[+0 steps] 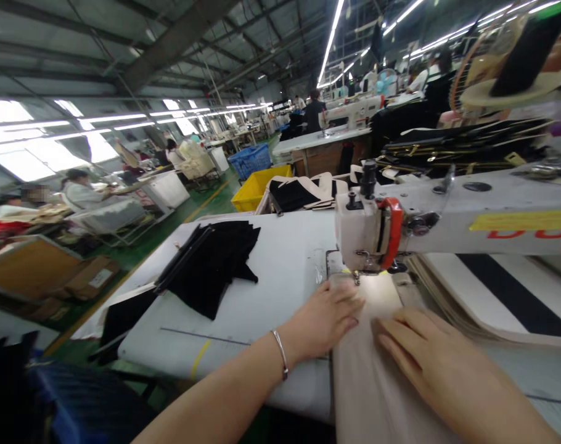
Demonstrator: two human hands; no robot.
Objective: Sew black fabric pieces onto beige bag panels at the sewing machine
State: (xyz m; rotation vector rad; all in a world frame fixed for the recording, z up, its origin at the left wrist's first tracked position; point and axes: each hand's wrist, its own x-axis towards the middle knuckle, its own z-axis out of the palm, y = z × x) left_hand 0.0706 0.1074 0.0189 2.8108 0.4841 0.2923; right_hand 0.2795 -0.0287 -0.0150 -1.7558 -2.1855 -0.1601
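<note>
A strip of beige fabric [377, 394] lies on the white sewing table [280, 259] and runs up under the needle of a white sewing machine [368, 228]. My left hand [324, 317] rests on the fabric's left edge, fingers stretched flat just short of the presser foot. My right hand [428, 357] lies flat on the fabric to the right, fingers together and pointing left. Neither hand grips anything. A thin bracelet [280, 351] circles my left wrist.
A pile of black fabric pieces [211, 262] sits on the table's left part. Stacked beige-and-black panels [493, 296] lie under the machine arm at the right. Yellow [257, 185] and blue [250, 160] bins stand beyond. Other people work at tables at the left and far back.
</note>
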